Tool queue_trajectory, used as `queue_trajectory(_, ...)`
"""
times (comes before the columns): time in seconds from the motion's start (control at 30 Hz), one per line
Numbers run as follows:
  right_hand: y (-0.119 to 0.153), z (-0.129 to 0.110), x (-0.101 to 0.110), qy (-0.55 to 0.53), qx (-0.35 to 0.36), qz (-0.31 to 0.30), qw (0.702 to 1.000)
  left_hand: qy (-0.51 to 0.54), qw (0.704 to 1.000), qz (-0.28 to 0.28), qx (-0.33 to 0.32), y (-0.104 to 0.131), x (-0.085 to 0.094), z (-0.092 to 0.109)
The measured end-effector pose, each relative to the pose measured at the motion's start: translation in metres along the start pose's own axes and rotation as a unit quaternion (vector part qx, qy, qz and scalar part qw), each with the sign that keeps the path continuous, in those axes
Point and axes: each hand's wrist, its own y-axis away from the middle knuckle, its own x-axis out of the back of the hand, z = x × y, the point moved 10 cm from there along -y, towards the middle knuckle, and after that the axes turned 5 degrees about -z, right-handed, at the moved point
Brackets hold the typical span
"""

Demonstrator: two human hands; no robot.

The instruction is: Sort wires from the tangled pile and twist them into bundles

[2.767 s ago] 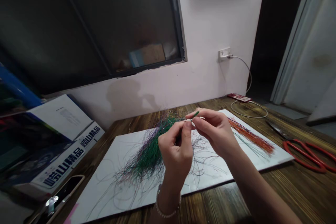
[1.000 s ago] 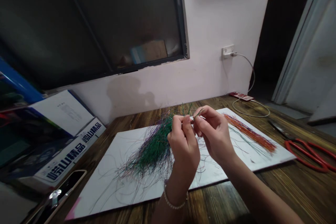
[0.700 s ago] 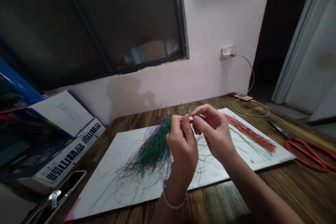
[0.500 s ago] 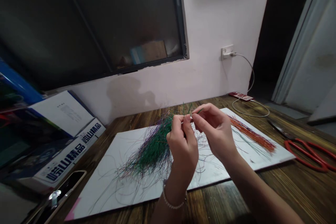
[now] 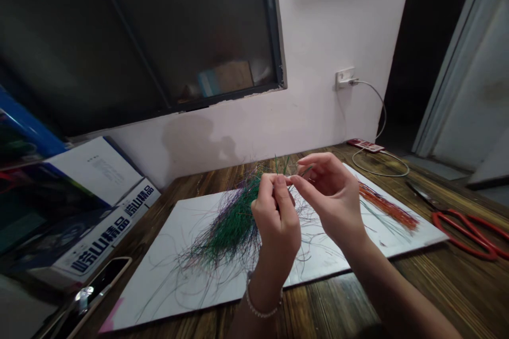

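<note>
My left hand (image 5: 278, 212) is closed, thumb pressed against the bent index finger, pinching thin green wire strands (image 5: 281, 164) whose ends stick up above the fingertips. Close on its right, my right hand (image 5: 334, 198) has its thumb tip at the same strands and its index finger raised and curled; a green strand runs between the two. Its other fingertips are partly hidden. Behind and left of my hands, a loose bundle of green and purple wire strands (image 5: 234, 222) lies on a white board (image 5: 167, 254), stray ends fanning out.
Orange-red strands (image 5: 389, 206) lie on the board's right part. Red-handled scissors (image 5: 463, 230) rest on the wooden table (image 5: 318, 307) at right. A plugged-in cable (image 5: 385, 111) reaches a red device (image 5: 365, 145) at the back. Boxes (image 5: 99, 233) and a phone (image 5: 101, 280) stand left.
My right hand has shifted slightly right, and its index finger has lifted away from the thumb. The left hand stays nearly in place, still pinching the strands.
</note>
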Motion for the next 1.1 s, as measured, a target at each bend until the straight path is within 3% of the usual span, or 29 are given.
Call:
queue_trajectory(0.73, -0.001, -0.004, -0.004, -0.04, 0.014, -0.026, 0.999, -0.066, 0.996, 0.012, -0.058, 0.001, 0.002, 0.019)
queue_trajectory(0.93, -0.003, 0.003, -0.002, -0.104, -0.01, -0.032, 0.994, -0.047, 0.998, 0.007, -0.031, 0.001, 0.001, 0.013)
queue_trajectory(1.1, -0.012, 0.017, 0.004, -0.182, -0.074, -0.046, 0.979, 0.028, 0.997, -0.065, 0.033, -0.001, -0.009, 0.0)
